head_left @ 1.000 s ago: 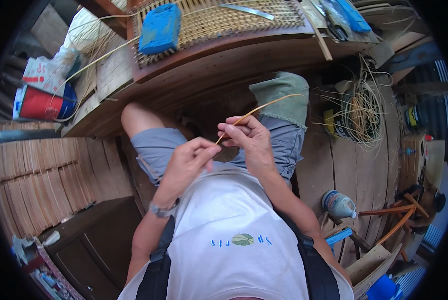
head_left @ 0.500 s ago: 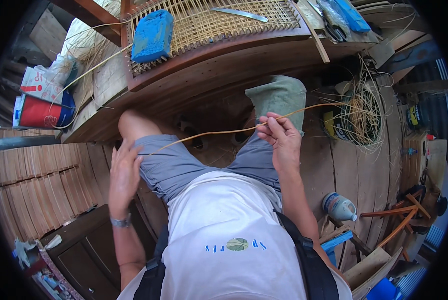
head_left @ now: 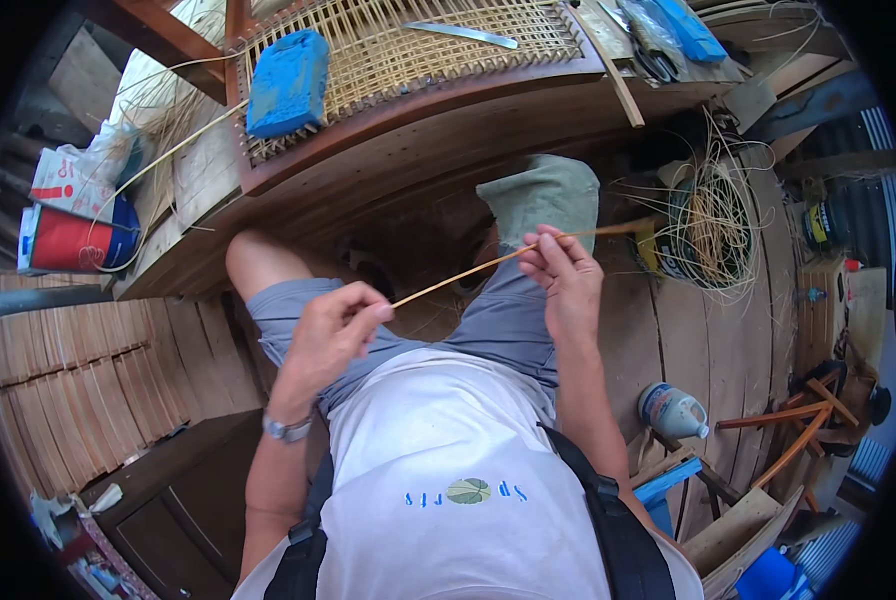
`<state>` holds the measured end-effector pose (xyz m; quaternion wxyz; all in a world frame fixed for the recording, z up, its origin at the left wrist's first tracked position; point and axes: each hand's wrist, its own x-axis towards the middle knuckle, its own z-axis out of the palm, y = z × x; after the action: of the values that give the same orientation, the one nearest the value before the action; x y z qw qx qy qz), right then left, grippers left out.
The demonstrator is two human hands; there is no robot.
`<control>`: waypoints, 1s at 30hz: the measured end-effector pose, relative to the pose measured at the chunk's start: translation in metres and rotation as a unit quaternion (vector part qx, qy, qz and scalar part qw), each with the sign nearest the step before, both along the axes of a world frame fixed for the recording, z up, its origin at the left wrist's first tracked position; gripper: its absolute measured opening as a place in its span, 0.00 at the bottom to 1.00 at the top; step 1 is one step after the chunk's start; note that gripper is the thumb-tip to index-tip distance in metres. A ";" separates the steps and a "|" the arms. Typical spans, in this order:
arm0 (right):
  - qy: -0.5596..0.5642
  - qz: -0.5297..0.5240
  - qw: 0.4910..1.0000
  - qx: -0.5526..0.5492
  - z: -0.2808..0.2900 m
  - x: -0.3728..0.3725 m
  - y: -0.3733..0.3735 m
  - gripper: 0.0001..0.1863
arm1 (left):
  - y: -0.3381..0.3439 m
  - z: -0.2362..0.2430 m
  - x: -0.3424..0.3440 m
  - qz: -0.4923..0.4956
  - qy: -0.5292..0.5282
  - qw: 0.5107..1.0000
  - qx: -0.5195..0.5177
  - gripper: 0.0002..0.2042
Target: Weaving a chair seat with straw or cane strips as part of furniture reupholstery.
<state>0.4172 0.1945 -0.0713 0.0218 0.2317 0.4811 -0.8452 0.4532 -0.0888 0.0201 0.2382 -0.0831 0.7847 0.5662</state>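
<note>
A thin tan rattan strand (head_left: 468, 272) is stretched between my two hands above my lap. My left hand (head_left: 340, 325) pinches its near end between thumb and fingertips. Higher and to the right, my right hand (head_left: 565, 270) grips the strand between thumb and forefinger, and the strand runs on past it toward a bucket of coiled strands (head_left: 713, 235). That far stretch is blurred. A green cloth (head_left: 548, 195) lies over my right knee, just beyond the right hand.
Ahead, a wooden frame with woven cane (head_left: 408, 60) rests on the workbench (head_left: 208, 165), holding a blue block (head_left: 288, 85) and a metal strip (head_left: 463, 35). A plastic jug (head_left: 673, 412) stands at right. Stacked wooden slats (head_left: 78, 370) are at left; a red-and-blue container (head_left: 78, 235) is beside the bench.
My left hand has come in from the left, from open fingers to a pinch on the strand's end. The strand is now straighter; my right hand has barely moved.
</note>
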 end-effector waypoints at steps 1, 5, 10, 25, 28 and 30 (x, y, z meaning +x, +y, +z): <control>0.000 -0.004 1.000 0.002 0.001 0.000 0.007 0.13 | -0.006 0.006 -0.001 0.006 -0.032 0.999 -0.003 0.08; 0.007 0.022 0.999 0.030 0.015 0.001 0.014 0.14 | -0.021 0.014 -0.001 -0.040 0.009 0.997 -0.058 0.09; 0.019 -0.030 0.999 0.036 0.010 -0.003 0.027 0.15 | -0.036 0.009 -0.002 0.013 0.036 0.996 -0.077 0.09; 0.070 -0.071 0.995 0.005 0.012 0.005 0.040 0.15 | -0.027 -0.003 -0.016 0.025 0.119 0.982 -0.142 0.06; 0.068 -0.086 0.994 0.011 0.012 0.003 0.045 0.15 | -0.032 -0.006 -0.021 0.012 0.131 0.980 -0.147 0.06; 0.061 -0.093 0.994 0.015 0.012 0.001 0.048 0.14 | -0.027 -0.003 -0.025 0.005 0.129 0.979 -0.159 0.06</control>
<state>0.4183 0.2423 -0.0595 -0.0901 0.2237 0.4705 -0.8488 0.4283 -0.1158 0.0172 0.1158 -0.0500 0.8882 0.4418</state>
